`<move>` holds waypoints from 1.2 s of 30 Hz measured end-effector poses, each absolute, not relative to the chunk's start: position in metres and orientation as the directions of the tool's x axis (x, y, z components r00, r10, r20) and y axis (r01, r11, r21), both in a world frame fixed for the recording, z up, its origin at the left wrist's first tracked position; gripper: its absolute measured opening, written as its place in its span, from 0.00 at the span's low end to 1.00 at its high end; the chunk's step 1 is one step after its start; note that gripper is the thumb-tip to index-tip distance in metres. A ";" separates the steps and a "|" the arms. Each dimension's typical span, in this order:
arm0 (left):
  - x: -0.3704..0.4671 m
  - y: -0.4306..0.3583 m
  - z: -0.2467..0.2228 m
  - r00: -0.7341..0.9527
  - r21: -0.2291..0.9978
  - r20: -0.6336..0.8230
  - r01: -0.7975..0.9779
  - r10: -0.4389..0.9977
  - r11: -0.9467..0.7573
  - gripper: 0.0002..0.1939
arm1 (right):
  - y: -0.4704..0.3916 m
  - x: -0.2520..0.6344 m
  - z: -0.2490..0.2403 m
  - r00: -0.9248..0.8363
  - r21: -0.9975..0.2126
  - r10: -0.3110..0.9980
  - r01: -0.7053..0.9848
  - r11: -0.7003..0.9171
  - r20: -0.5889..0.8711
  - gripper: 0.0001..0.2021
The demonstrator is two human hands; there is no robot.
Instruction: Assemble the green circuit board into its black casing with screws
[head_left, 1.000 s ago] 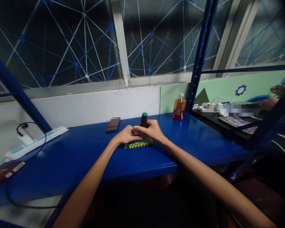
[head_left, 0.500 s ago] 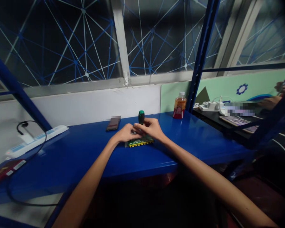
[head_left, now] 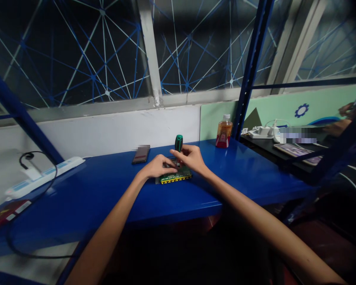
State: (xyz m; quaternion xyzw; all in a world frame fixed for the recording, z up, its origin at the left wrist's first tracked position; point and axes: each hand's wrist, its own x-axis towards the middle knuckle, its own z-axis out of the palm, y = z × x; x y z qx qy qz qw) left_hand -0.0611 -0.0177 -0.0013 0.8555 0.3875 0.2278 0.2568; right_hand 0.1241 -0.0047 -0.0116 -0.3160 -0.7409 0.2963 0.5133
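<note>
A green circuit board (head_left: 182,173) with a yellow-edged strip along its front lies on the blue table. Over its left part is my left hand (head_left: 158,166), thumb and fingers bent and pressed against the board near the screwdriver's lower end; whatever is under the fingertips is hidden. My right hand (head_left: 192,157) grips a screwdriver (head_left: 178,143) with a green and black handle. The tool stands nearly upright above the board, its shaft coming down between my two hands. Its tip is too small to make out.
A phone (head_left: 141,154) lies behind my left hand. A bottle of reddish drink (head_left: 224,132) stands at the back right. On the left are a white power strip (head_left: 47,176), a black cable and a dark red box (head_left: 7,215). Another person's hands (head_left: 341,124) show at the far right.
The screwdriver has shifted slightly right and up with my right hand. My right fingers have drawn away from my left fingers, so more of the board and shaft shows.
</note>
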 end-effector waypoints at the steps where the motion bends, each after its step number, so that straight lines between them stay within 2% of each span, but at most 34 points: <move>1: -0.061 -0.017 -0.002 0.596 0.616 0.187 0.548 0.781 -0.566 0.12 | -0.005 0.124 -0.012 -0.279 -0.760 0.771 0.173 0.626 0.572 0.22; 15: -0.063 -0.012 -0.011 0.594 0.631 0.166 0.549 0.787 -0.548 0.12 | -0.007 0.122 -0.011 -0.306 -0.680 0.717 0.235 0.695 0.627 0.23; 36: -0.063 -0.014 -0.006 0.584 0.626 0.176 0.555 0.792 -0.548 0.10 | -0.007 0.124 -0.012 -0.301 -0.692 0.718 0.208 0.692 0.627 0.22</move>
